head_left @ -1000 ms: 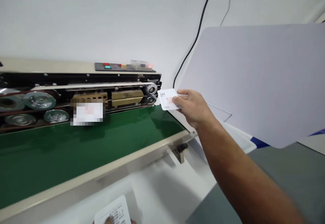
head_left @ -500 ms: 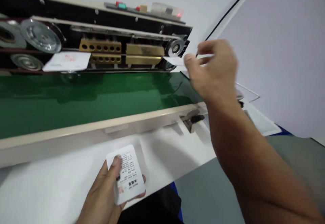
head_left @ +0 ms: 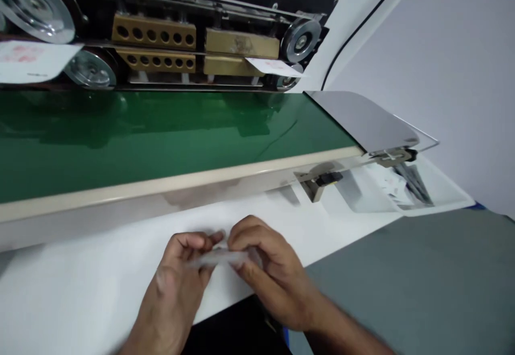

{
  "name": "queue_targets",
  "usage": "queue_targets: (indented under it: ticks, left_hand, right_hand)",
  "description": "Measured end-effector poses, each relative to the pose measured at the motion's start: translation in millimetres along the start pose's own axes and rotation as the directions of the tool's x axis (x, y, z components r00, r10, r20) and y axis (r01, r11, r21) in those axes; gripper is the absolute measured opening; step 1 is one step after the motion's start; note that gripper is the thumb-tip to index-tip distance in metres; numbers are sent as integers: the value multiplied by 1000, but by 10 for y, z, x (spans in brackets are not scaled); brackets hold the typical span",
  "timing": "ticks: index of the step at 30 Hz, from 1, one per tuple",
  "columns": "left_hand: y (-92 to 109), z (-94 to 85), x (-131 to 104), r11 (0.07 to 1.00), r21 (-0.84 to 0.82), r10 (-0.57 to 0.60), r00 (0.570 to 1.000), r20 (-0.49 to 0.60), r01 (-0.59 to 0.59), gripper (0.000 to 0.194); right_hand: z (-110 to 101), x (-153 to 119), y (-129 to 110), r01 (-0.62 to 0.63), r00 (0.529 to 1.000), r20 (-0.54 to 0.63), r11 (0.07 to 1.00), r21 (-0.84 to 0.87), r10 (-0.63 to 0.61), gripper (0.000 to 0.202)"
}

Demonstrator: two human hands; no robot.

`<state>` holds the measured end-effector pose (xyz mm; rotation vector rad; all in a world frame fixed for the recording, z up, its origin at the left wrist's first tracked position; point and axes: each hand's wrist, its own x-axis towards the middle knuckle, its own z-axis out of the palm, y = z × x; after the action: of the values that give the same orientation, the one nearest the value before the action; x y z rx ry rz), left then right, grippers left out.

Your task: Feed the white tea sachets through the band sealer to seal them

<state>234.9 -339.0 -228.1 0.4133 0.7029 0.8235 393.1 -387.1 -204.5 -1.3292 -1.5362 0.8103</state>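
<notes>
Low in front of me, a small white packet (head_left: 219, 258) is seen nearly edge-on and blurred. My right hand (head_left: 273, 269) pinches its right end between thumb and fingers. My left hand (head_left: 177, 285) has its fingers curled about the left end, with the thumb raised nearer the camera. Across the bench, a printed white packet (head_left: 273, 67) sits at the right end of a band sealer, in front of its brass blocks (head_left: 241, 44). Another printed packet (head_left: 32, 63) hangs in the sealer at the far left.
A green conveyor belt (head_left: 181, 146) runs under the sealer and ends at a grey metal plate (head_left: 362, 119). Below the plate, a white tray (head_left: 450, 194) holds several packets. A clamp with a black knob (head_left: 328, 179) juts from the conveyor's front.
My right hand has let go of the packet at the sealer and come down to the packet at my left hand. The sealer packets appear shifted, and the view has moved.
</notes>
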Motion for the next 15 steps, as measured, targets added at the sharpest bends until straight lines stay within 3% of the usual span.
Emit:
queue_targets:
  ticks: [2,4,7,10,13,15]
  left_hand:
    - [33,36,-11,997,-10,-74,995,-73,74,54]
    - [87,80,-45,977,32,-207,974,-95,211,39]
    - [144,122,-95,946,99,-301,950,-80,308,20]
    - [146,125,-106,958,54,-277,956,-103,283,16]
    - [119,98,-94,972,27,-229,966,-120,234,8]
    - [94,62,-86,975,48,-210,971,-114,216,7]
  right_hand:
    - [-63,-24,20,116,992,-50,993,7,-115,25]
    - [-70,-54,59,192,977,-89,981,-24,-193,34]
    - [0,-69,133,199,978,-68,980,-20,-199,35]
    - [99,-46,160,110,989,-105,993,39,-106,33]
    - [169,-16,118,-85,958,-237,949,303,162,21]
    - [189,-1,75,-216,936,-160,872,438,312,16]
